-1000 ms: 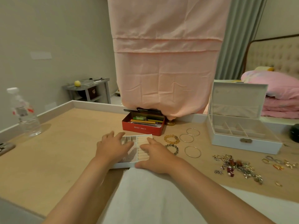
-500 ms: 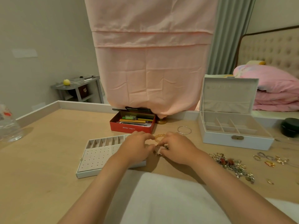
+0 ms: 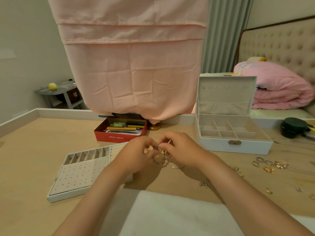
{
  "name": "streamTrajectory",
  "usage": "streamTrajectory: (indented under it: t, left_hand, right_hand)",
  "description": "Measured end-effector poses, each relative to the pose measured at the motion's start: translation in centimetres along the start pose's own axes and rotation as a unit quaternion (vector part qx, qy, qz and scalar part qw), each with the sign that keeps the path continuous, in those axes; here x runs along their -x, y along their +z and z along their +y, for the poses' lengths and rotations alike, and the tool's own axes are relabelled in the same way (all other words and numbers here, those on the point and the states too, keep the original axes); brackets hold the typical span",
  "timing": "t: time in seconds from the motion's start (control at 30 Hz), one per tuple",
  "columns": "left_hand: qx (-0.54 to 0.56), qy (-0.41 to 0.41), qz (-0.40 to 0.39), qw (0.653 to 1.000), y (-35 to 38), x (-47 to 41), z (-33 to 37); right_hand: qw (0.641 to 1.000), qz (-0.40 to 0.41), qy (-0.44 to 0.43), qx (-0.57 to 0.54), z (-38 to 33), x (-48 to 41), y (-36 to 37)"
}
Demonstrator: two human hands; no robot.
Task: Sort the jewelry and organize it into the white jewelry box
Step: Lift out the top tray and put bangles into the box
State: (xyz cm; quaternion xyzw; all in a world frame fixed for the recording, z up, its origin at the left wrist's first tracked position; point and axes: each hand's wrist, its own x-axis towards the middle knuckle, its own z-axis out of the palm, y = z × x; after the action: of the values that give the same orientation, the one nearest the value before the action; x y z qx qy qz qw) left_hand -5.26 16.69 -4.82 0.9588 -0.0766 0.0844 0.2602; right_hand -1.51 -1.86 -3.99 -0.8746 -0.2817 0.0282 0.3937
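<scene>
My left hand (image 3: 136,154) and my right hand (image 3: 180,150) meet above the table's middle, fingers curled around a bunch of bracelets (image 3: 161,157), beaded and thin gold ones. A beaded loop dangles below the fingers. The white jewelry box (image 3: 233,143) stands open at the right, its compartments showing nothing inside. Its removable tray (image 3: 80,172), with slots and a perforated panel, lies on the table to the left, partly behind my left forearm. Loose rings and small gold pieces (image 3: 269,166) are scattered at the right.
A red tin of pens (image 3: 119,132) sits behind my hands, under a hanging pink cloth (image 3: 133,65). A black round case (image 3: 293,126) is at the far right. A white cloth (image 3: 170,213) lies along the near table edge.
Both hands left the tray, moved right to the bracelets and gathered them up off the table. The view shifted right, so the tray now sits further left.
</scene>
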Motion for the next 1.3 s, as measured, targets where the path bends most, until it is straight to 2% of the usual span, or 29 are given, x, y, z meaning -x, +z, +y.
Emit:
streamTrajectory:
  t: [0.1, 0.3, 0.4, 0.47, 0.67, 0.77, 0.87, 1.1, 1.17, 1.23, 1.3]
  left_hand:
    - [0.052, 0.022, 0.021, 0.998, -0.4, -2.1, 2.6]
    - [0.173, 0.043, 0.069, 0.981, 1.7, -7.4, 8.1]
    - [0.196, 0.060, 0.073, 0.976, 4.0, -10.1, 10.3]
    - [0.188, 0.062, 0.070, 0.978, 5.5, -11.6, 11.3]
    - [0.004, 0.066, 0.066, 0.996, 8.3, -13.7, 11.8]
    - [-0.041, 0.078, 0.071, 0.994, 9.4, -14.2, 11.7]
    - [-0.063, 0.081, 0.035, 0.994, 10.3, -14.4, 11.5]
    - [0.013, 0.065, 0.024, 0.997, 7.3, -13.3, 10.3]
    - [0.016, 0.053, 0.014, 0.998, 5.4, -12.4, 9.4]
    - [-0.002, 0.018, -0.031, 0.999, 3.9, -11.4, 8.1]
    - [-0.043, -0.033, -0.071, 0.996, 2.8, -10.2, 6.3]
  right_hand:
    - [0.997, 0.032, 0.008, -0.068, 0.4, -0.2, -3.1]
    - [0.988, 0.140, 0.040, -0.044, 4.0, -0.2, -10.0]
    - [0.973, 0.216, 0.067, -0.039, 6.3, -0.2, -12.4]
    - [0.968, 0.238, 0.081, -0.012, 7.9, -0.3, -13.4]
    - [0.964, 0.198, 0.151, 0.094, 11.9, -0.6, -13.6]
    - [0.961, 0.152, 0.196, 0.127, 12.6, -0.5, -13.4]
    - [0.955, 0.118, 0.218, 0.163, 13.1, -0.6, -13.0]
    - [0.948, 0.131, 0.182, 0.228, 12.6, -0.8, -12.5]
    - [0.950, 0.153, 0.133, 0.237, 11.0, -0.9, -12.4]
    - [0.959, 0.166, 0.070, 0.219, 8.6, -1.2, -11.7]
    - [0.971, 0.134, 0.020, 0.198, 5.8, -1.4, -10.1]
